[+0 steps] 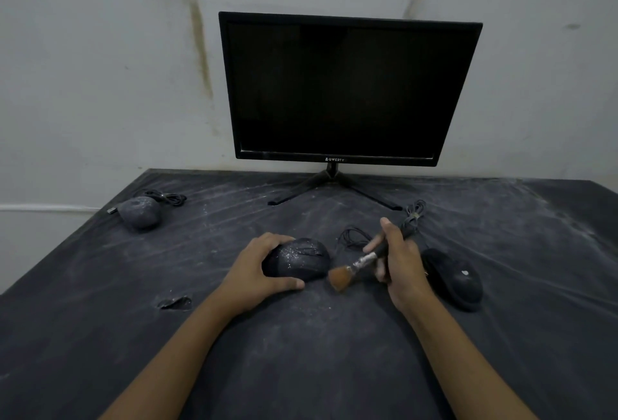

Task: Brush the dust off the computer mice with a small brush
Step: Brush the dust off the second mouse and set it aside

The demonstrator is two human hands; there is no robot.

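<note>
Middle mouse point(298, 259): black, speckled with white dust, on the cloth at centre, near the front edge of the scene's clutter; cable point(352, 239) looped just behind it to the right.
Left hand point(255, 270): cupped over the middle mouse's left side, thumb along the near edge, fingers curled over the far edge, clamped on it.
Brush point(359, 264): small, orange-brown bristles, silver ferrule, dark handle; tilted, bristles down and left, tip just beside the middle mouse's right end; contact with the mouse not clear.
Right hand point(399, 260): fingers closed round the brush handle, index finger stretched along it, thumb pointing up.
Right mouse point(453, 277): black, mostly clean, small white mark on top; just right of the right hand, partly hidden by the wrist; cord bundle point(414, 215) behind it.
Cloth point(301, 369): dark, wrinkled, streaked with white dust; small tear point(175, 302) near the left forearm.
Left mouse point(139, 212): heavily dusted, grey-white, far left, well apart from the hands; coiled cable with plug beside it.
Monitor point(344, 88): black, screen dark, on a two-legged stand at the far edge.
Wall point(100, 51): pale, stained with brownish streaks.
</note>
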